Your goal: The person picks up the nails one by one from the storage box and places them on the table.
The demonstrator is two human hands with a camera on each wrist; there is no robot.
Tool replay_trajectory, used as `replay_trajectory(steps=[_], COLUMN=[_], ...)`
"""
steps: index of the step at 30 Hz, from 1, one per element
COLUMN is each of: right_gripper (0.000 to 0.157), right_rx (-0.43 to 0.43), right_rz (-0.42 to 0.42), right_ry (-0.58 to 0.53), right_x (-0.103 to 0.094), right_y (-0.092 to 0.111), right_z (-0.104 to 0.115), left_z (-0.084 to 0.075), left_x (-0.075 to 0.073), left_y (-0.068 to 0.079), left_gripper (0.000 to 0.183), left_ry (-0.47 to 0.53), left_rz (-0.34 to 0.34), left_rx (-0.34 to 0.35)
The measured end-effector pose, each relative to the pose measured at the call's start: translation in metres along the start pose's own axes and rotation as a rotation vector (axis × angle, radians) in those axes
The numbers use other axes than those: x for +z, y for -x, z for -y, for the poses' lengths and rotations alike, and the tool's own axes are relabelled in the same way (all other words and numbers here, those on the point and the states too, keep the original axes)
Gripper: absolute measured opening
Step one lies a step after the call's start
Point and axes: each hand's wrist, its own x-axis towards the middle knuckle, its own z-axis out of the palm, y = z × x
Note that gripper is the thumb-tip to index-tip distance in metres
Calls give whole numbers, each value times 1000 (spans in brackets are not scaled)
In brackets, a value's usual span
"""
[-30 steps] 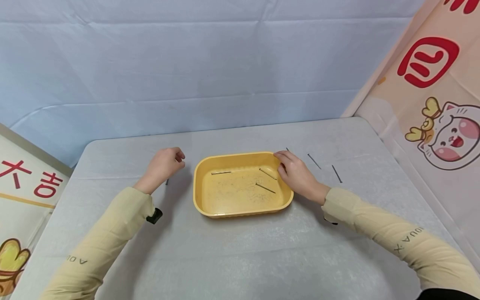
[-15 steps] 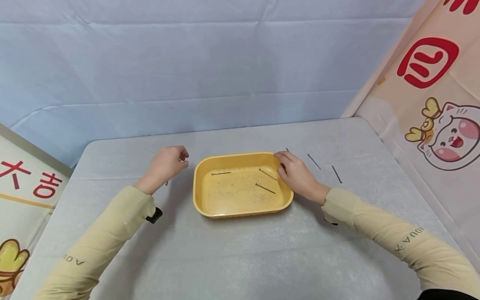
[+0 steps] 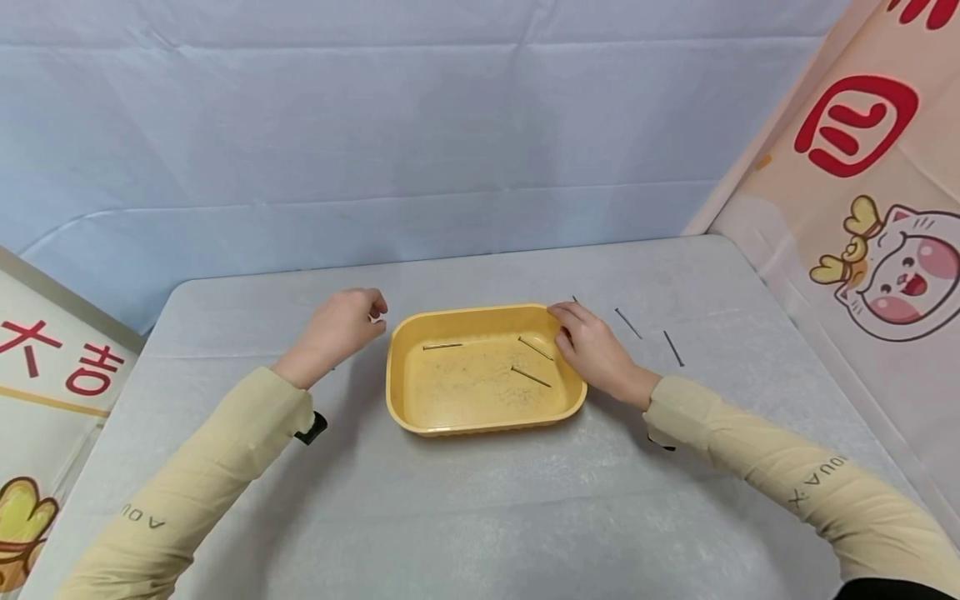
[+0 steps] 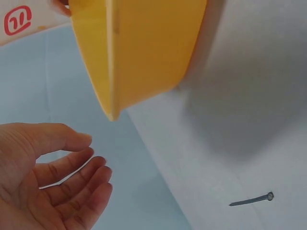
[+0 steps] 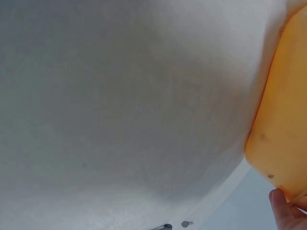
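Observation:
A yellow plastic basin [image 3: 457, 392] stands mid-table, with three nails inside: one nail [image 3: 442, 346] at the left, the others [image 3: 531, 377] at the right. My right hand [image 3: 600, 354] grips the basin's far right corner, and a fingertip [image 5: 278, 199] shows against its outer wall in the right wrist view. Just left of the basin's rim, my left hand [image 3: 341, 329] hovers with fingers loosely bent. The left wrist view shows nothing between its thumb and fingers [image 4: 98, 177]. Below that hand a single nail [image 4: 252, 199] lies on the table, almost fully covered in the head view.
Right of the basin lie loose nails: one nail [image 3: 628, 322], another nail [image 3: 673, 348] farther right, and a nail tip [image 3: 575, 298] showing behind the right hand. The grey cloth-covered table [image 3: 480, 517] meets a pale cloth backdrop [image 3: 450, 150]. A printed cloth [image 3: 862, 250] hangs at the right.
My left hand has moved right, closer to the basin's left rim, and its wrist now hides more of the nail beneath. The right hand, the basin and the other nails stay put.

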Motion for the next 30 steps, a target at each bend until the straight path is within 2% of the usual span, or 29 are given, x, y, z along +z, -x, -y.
replay_trajectory(steps=[16,30], right_gripper=[33,33], right_rx=[-6,-3], right_rz=[3,3], right_ry=[-3,2], right_x=[2,2], right_y=[-1,0], right_z=[-2,-3], left_z=[-14,-26], left_x=[-3,-8], left_y=[-8,-9], left_gripper=[19,19], left_ry=[-60,-102], left_rz=[-32,-16], left_rx=[72,105])
